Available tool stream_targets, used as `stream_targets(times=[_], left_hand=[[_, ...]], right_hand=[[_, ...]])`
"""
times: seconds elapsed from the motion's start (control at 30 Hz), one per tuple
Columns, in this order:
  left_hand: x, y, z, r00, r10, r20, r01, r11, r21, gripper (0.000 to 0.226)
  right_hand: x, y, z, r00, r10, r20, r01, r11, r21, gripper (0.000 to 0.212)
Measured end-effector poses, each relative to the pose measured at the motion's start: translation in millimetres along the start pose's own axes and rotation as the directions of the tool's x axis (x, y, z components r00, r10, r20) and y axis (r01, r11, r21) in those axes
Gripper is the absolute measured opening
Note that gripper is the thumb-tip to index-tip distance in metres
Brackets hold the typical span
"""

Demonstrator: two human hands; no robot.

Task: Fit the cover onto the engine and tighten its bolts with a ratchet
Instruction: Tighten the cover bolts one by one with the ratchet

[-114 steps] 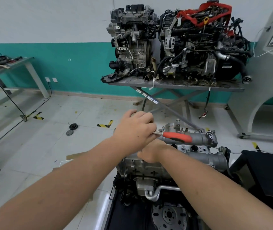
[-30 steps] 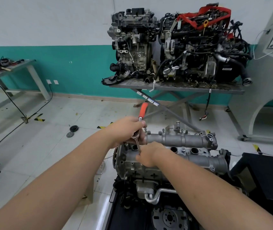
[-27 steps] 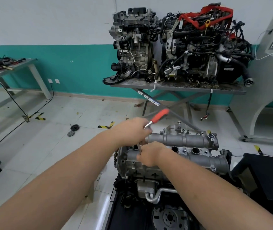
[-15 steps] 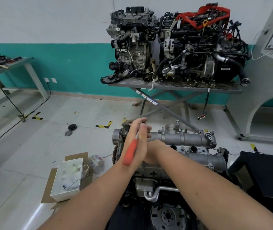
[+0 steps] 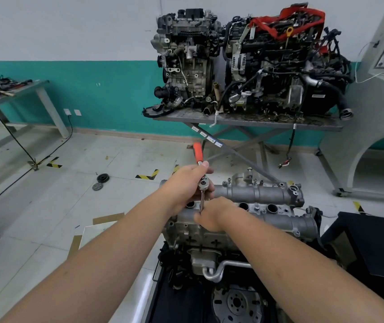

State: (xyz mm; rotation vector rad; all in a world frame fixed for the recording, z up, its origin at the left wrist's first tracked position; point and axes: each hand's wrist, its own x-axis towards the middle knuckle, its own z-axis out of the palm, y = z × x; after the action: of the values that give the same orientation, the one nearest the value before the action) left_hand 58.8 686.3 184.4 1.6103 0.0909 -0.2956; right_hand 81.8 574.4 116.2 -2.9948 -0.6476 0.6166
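Left hand (image 5: 186, 183) grips the ratchet (image 5: 199, 167) near its head, fingers curled round the shank, orange handle pointing up and away. The extension drops straight from the ratchet head to the cover (image 5: 256, 201). Right hand (image 5: 212, 214) rests on the cover's near left part, fingers curled at the foot of the extension; cannot tell whether they pinch it. Cover sits on top of the engine (image 5: 200, 238), low centre, in front of the person. Behind, two other engines (image 5: 251, 61) stand on a scissor table (image 5: 244, 118) against the teal wall.
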Motion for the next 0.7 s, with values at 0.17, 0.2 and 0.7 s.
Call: stream_targets(times=[0.17,0.2,0.7], left_hand=[[-0.8,15.6,-2.3,0.995,-0.030,0.099,0.008,0.976,0.218,0.028],[-0.5,20.9,-2.8,0.992,-0.039,0.118,-0.002,0.945,0.326,0.026],[4.7,-42.9,18.1,0.546,0.837,-0.024,-0.459,0.323,0.828,0.021]], right_hand=[[-6.0,-0.1,-3.0,0.999,-0.030,0.021,0.031,0.999,-0.025,0.048],[-7.3,-0.3,-4.5,0.998,-0.055,0.017,0.055,0.998,-0.035,0.046],[1.8,-27.2,-2.1,0.971,0.042,-0.236,0.039,0.944,0.327,0.037]])
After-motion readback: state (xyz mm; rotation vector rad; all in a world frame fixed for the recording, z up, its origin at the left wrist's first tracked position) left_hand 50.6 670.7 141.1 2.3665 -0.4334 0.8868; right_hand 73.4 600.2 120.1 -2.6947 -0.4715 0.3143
